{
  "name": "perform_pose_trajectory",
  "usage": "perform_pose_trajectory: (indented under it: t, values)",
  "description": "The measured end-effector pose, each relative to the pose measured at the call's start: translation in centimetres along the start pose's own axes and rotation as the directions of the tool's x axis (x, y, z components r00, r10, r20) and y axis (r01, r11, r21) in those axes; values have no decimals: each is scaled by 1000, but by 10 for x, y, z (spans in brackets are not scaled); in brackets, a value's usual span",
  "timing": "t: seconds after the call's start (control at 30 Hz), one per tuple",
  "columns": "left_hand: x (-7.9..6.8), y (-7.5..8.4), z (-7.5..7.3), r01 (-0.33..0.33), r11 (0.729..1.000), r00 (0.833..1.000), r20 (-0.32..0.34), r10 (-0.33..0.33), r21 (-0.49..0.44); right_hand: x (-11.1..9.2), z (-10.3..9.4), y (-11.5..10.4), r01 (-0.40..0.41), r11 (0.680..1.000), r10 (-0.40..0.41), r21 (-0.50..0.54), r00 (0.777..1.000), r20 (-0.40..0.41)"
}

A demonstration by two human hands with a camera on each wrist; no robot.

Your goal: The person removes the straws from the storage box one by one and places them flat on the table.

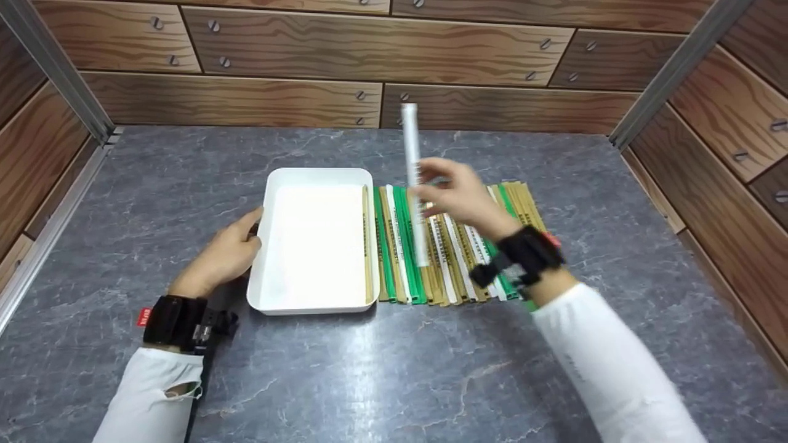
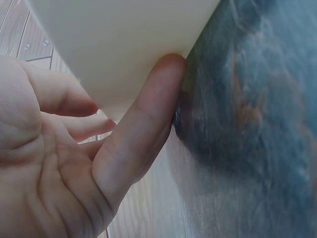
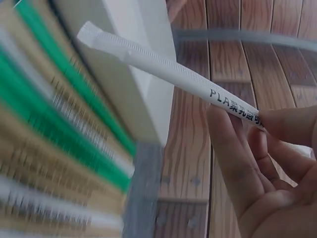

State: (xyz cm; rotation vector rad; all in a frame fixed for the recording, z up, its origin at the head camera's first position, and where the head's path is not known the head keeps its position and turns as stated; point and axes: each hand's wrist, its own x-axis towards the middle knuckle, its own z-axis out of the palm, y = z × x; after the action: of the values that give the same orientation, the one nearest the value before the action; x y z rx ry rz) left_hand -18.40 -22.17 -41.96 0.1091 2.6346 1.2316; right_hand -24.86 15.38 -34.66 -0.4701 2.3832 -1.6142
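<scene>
My right hand (image 1: 452, 194) pinches a white paper-wrapped straw (image 1: 410, 138) between thumb and fingers, above a row of wrapped straws (image 1: 400, 246). Black print shows on the held straw (image 3: 168, 72) in the right wrist view. The row, in tan, green and white wrappers, lies side by side to the right of a white tray (image 1: 314, 311). Inside the tray, a tan-wrapped straw (image 1: 367, 246) lies along the right wall. My left hand (image 1: 231, 249) rests against the tray's left side; in the left wrist view a fairly straight finger (image 2: 143, 114) touches its outer wall.
The grey marbled tabletop (image 1: 308, 381) carries the tray and straws. Wood-patterned panels (image 1: 295, 101) close off the back and both sides, with metal posts (image 1: 68, 74) at the corners.
</scene>
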Motion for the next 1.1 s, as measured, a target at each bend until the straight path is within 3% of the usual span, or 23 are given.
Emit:
perform_pose_trajectory:
  t: [0.17,0.33,0.6,0.83,1.1]
  values:
    - [0,1,0,4,1000,1000,-7,-4,6,-17,-50,30,-96,995,92,-34,990,-109]
    - [0,0,0,-7,1000,1000,-19,7,7,-34,-95,60,-198,978,186,-66,970,-158]
    - [1,1,1,0,1000,1000,-6,1,12,-61,-159,105,-337,911,293,-238,935,-202]
    - [2,1,3,0,1000,1000,6,0,8,-73,-182,136,-422,850,372,-314,904,-210]
    - [1,0,0,8,1000,1000,1,-8,0,-70,-179,141,-455,818,381,-351,887,-263]
